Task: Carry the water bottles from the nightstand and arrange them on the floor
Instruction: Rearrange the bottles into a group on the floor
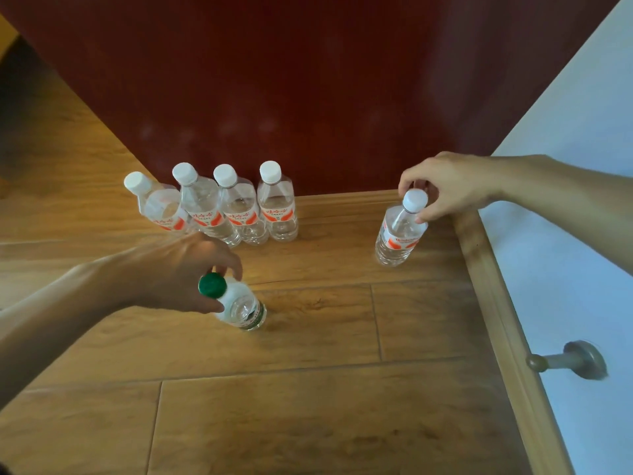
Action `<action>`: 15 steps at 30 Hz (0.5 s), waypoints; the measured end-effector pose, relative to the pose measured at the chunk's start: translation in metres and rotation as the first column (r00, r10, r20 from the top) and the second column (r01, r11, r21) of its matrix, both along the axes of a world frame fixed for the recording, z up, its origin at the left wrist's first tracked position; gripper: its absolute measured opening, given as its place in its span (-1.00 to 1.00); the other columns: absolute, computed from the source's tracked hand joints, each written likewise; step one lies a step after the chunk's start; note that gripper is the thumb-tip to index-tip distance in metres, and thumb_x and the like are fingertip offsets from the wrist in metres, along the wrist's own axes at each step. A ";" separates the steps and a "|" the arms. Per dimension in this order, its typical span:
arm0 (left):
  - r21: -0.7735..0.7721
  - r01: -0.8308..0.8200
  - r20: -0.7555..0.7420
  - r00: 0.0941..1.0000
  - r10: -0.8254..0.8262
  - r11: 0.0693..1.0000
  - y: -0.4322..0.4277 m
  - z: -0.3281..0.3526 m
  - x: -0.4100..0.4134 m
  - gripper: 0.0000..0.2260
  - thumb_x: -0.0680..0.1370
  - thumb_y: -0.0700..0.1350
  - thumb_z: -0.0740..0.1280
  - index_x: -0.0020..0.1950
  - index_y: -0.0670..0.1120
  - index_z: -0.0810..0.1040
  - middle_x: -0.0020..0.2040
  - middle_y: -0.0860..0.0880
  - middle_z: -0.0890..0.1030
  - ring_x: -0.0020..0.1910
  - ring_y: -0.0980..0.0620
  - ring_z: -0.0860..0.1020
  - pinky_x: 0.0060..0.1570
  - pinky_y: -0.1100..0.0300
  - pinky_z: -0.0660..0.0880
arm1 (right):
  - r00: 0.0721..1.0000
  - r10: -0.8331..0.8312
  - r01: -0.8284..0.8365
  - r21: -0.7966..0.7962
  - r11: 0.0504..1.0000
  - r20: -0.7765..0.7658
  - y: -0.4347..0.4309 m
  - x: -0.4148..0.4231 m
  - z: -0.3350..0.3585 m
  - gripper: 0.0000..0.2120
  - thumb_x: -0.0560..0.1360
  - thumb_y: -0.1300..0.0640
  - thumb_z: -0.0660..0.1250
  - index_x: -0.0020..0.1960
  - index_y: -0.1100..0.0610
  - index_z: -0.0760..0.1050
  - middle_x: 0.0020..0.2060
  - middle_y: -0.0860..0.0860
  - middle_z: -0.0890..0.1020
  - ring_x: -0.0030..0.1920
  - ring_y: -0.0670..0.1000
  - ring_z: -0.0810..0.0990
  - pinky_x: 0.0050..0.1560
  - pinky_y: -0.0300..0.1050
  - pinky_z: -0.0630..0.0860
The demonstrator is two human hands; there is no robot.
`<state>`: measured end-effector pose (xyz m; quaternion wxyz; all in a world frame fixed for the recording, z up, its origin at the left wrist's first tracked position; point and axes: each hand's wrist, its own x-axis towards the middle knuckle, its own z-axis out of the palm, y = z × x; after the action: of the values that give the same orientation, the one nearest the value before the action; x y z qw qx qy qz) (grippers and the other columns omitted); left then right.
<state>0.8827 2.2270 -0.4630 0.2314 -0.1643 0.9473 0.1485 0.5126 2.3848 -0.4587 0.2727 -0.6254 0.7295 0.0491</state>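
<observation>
Big wooden floor (308, 406) takes up most of the view, with a dark red panel (308, 80) behind it and a white wall (565, 269) with a baseboard (496, 303) down the right side. A row of four white-capped bottles (219, 207) already stands against the red panel, shoulder to shoulder. The left hand (185, 272) has its fingers curled around the neck of a green-capped bottle (239, 305) out in front of the row. The right hand (448, 185) is pinching a fifth white-capped bottle (399, 234) just under the cap, well apart from the row, near the corner. If it were me, I'd get each base flat on the boards before letting go, then slide the right-hand one in beside the row so it lines up. Holding that high up makes them wobbly, so go slow. Hard to tell if the green-capped one is actually touching the floor or just above it, since the hand is blurred. The leftmost bottle looks tilted, but that could be the lens. I can't make out the nightstand anywhere. There's also a little door stop (579, 359) low on the wall.
</observation>
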 end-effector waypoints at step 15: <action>0.022 0.000 0.054 0.999 -0.001 1.000 -0.007 0.006 -0.016 -0.79 0.36 -0.06 0.50 -0.08 0.14 0.56 -0.12 0.20 0.54 -0.11 0.23 0.52 -0.05 0.24 0.50 | 1.000 -0.023 0.025 -0.119 0.993 0.021 -0.006 -0.006 -0.014 -0.83 0.39 -0.03 0.53 -0.10 -0.07 0.57 -0.15 -0.09 0.63 -0.08 -0.11 0.55 -0.02 0.11 0.61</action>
<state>0.8670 2.2202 -0.4572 0.2585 -0.1653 0.9391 0.1545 0.5068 2.3787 -0.4728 0.2424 -0.6321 0.7360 -0.0039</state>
